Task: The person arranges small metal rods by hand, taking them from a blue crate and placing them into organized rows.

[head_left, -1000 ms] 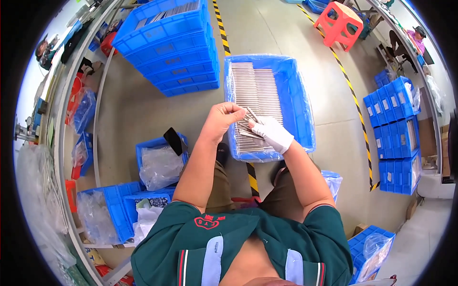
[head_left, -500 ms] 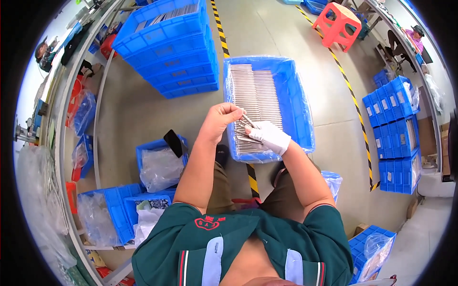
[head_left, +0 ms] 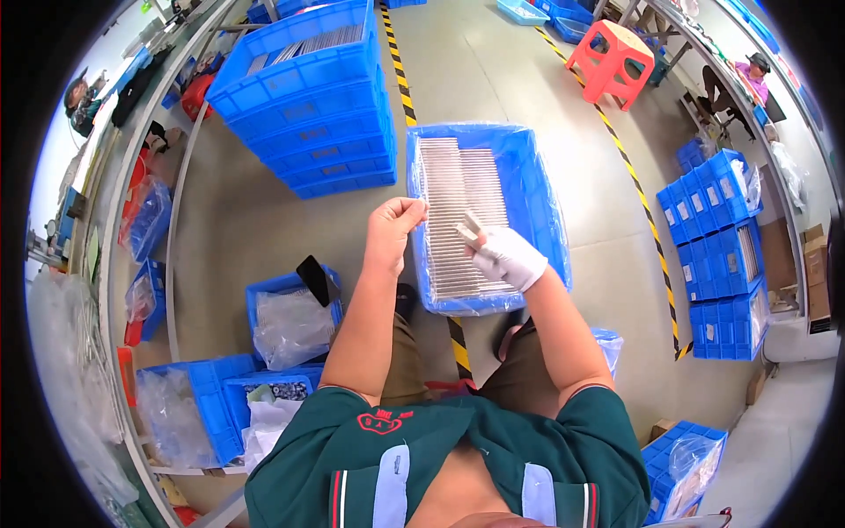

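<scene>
A lined blue plastic bin (head_left: 556, 211) stands on the floor in front of me. Two rows of thin silvery metal rods (head_left: 482, 180) are packed in it, the left row longer. My left hand (head_left: 393, 231) is bare and hovers at the bin's left edge, thumb and fingertips pinched together; whatever they hold, if anything, does not show. Over the rods, my right hand (head_left: 509, 255), in a white glove, grips a few short metal pieces (head_left: 470, 231) that stick out past its fingertips. Their exact kind is too small to tell.
Stacked blue crates (head_left: 343, 145) rise at the far left. A red plastic stool (head_left: 611, 66) and more stacked crates (head_left: 717, 255) stand to the right. Near my left arm are a bag-covered crate (head_left: 295, 321) and a black phone-like slab (head_left: 318, 282). Striped tape (head_left: 645, 202) marks the floor.
My hands were together over the bin, the left pinching a metal piece beside the right. Now they are apart, the left further left and the right still gripping pieces. The view has shifted slightly.
</scene>
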Available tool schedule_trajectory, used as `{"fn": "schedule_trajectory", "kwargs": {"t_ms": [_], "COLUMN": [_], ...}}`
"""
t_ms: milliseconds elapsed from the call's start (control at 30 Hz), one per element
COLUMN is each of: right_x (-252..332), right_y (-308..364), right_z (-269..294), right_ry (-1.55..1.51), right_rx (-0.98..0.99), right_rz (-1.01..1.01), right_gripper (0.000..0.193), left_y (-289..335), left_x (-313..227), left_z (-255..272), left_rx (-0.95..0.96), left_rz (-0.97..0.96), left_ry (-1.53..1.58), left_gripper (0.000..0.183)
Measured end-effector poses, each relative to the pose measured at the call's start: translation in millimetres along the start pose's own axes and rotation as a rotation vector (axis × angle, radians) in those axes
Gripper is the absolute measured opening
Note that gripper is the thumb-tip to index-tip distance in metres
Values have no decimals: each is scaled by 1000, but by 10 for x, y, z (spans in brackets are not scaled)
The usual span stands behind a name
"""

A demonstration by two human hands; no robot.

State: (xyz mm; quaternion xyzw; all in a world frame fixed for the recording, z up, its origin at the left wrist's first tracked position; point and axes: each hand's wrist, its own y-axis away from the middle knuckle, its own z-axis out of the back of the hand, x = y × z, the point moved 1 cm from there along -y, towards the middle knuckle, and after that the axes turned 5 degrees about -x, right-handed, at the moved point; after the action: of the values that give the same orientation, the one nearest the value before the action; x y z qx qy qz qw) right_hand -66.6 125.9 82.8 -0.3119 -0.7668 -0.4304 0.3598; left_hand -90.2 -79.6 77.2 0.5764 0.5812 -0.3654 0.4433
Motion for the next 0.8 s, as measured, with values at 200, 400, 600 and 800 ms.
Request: {"fn": "schedule_trajectory", "kwargs": {"t_ms": [200, 400, 600, 800], "right_x": [211, 505, 696, 605], "right_y": [-490, -1236, -1789, -2138], "right_z": [596, 1083, 1085, 1097], "right_ry": [195, 1497, 1630, 1784], "right_rx": [-110, -459, -423, -438], "right_rz": [19, 106, 192, 346], "right_gripper": [17, 30, 23, 18], "left_y": [53, 95, 134, 185], "left_x": [63, 18, -19, -37], "left_z": [-58, -84, -97, -73], "left_rx": [22, 49, 19, 49], "left_rz": [132, 160, 217, 269], "left_ry": [8, 10, -28, -33], "left_gripper": [14, 15, 13, 14]}}
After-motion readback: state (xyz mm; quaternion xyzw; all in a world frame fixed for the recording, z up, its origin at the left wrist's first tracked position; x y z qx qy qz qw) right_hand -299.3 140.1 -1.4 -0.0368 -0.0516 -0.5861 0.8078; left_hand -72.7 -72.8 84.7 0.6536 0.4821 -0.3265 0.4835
